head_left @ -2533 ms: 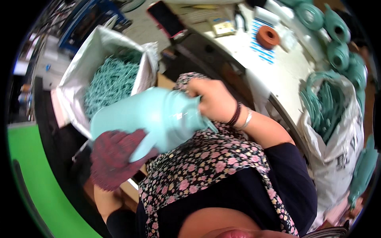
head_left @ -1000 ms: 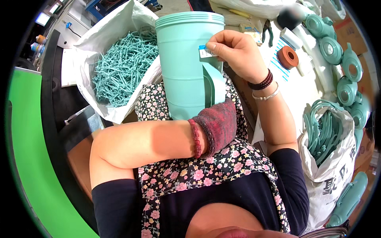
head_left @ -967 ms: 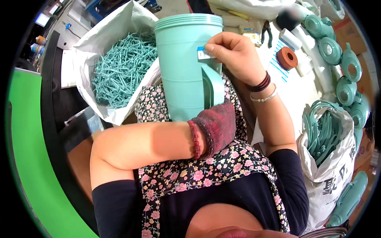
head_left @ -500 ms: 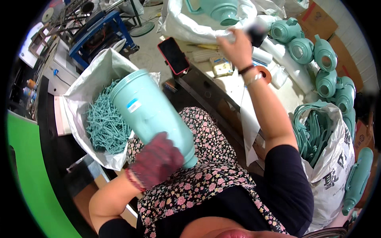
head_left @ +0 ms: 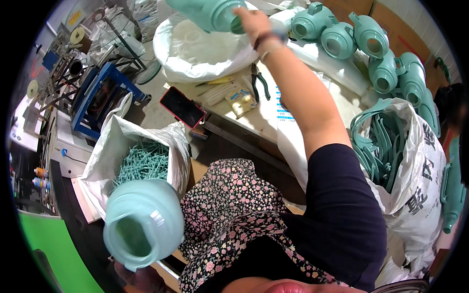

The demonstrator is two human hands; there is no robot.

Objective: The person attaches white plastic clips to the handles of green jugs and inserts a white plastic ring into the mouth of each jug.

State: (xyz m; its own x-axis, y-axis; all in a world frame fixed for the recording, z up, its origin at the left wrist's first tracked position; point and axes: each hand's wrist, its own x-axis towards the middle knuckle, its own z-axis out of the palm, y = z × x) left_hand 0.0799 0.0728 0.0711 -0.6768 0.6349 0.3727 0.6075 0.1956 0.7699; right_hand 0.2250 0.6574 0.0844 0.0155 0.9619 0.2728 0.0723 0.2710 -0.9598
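Stretched wide, a jug at each end

Low down, the gloved left hand (head_left: 140, 278) shows beneath a pale-green jug (head_left: 151, 207), its grip hidden. Far ahead, the blurred right hand (head_left: 255, 23) meets a second jug (head_left: 202, 12) at the mouth; whether it's clamped there I can't tell. Pliers (head_left: 264, 85) lie near it on the tabletop (head_left: 344, 103).

Jug (head_left: 152, 199) in my left hand (head_left: 139, 279) sat before bag of strips (head_left: 179, 151). Phone (head_left: 183, 106) lay at table (head_left: 259, 119) edge ahead, pliers (head_left: 264, 86) right of it, sack (head_left: 195, 73) behind both. Straps (head_left: 378, 146) sat in second bag (head_left: 399, 199) at right; other jugs (head_left: 383, 72) behind it.
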